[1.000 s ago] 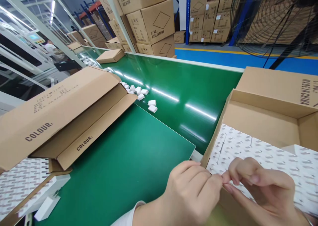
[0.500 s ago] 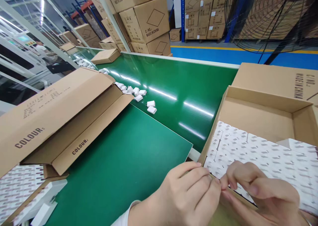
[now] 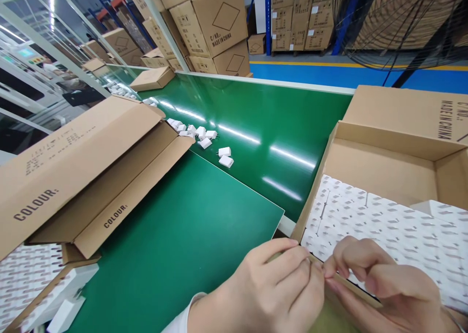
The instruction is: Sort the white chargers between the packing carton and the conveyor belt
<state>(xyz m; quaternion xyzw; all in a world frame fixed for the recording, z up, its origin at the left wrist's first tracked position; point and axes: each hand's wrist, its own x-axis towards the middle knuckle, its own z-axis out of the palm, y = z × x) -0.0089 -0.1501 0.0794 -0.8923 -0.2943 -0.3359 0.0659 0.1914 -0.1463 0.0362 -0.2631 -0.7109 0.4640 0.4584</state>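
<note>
My left hand is closed, its fingers bent together at the near edge of an open cardboard box. My right hand touches it fingertip to fingertip, thumb and fingers curled in a pinch. Whatever lies between the fingertips is too small or hidden to make out. Rows of small white boxes fill the near part of the cardboard box, just beyond my right hand. Beneath both hands shows an olive-brown surface.
At left, a long carton with open flaps stands beside more white boxes. White chargers lie on the green conveyor beyond the green board. A fan and stacked cartons stand behind.
The view has shifted slightly. Both hands keep nearly the same place and pose, fingertips still together.
</note>
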